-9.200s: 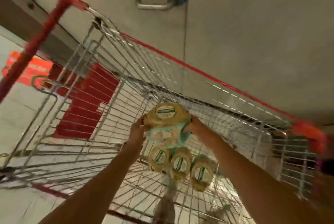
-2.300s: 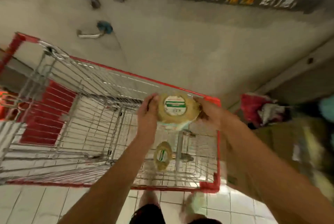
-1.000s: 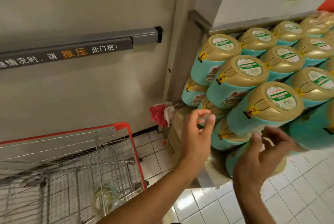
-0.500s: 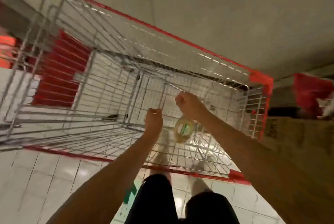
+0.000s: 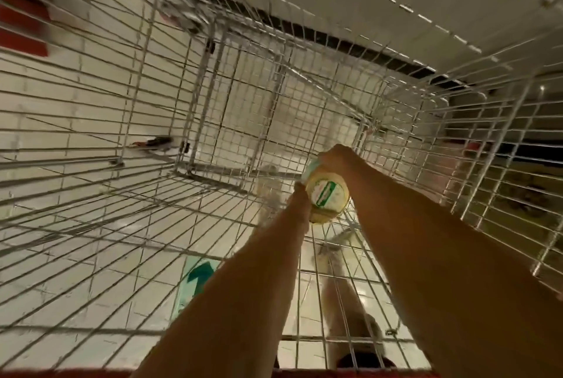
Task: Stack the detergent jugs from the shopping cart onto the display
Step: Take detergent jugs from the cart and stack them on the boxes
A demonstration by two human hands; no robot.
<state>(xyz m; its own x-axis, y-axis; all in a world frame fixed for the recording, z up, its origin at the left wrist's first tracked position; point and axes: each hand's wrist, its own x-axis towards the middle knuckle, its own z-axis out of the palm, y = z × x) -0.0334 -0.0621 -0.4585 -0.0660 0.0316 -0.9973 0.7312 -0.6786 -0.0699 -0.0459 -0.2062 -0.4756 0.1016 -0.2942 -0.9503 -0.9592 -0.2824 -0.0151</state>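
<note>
Wire shopping cart (image 5: 213, 88) fills the frame, with one detergent jug (image 5: 327, 194) inside, gold cap facing up, right of centre. Right hand (image 5: 336, 158) curls over the jug's far side, gripping it. Left hand (image 5: 300, 193) sits against the jug's left side, fingers hidden, so I cannot tell its grip.

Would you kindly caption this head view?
Right hand grips the detergent jug, left hand alongside, inside the wire shopping cart.
</note>
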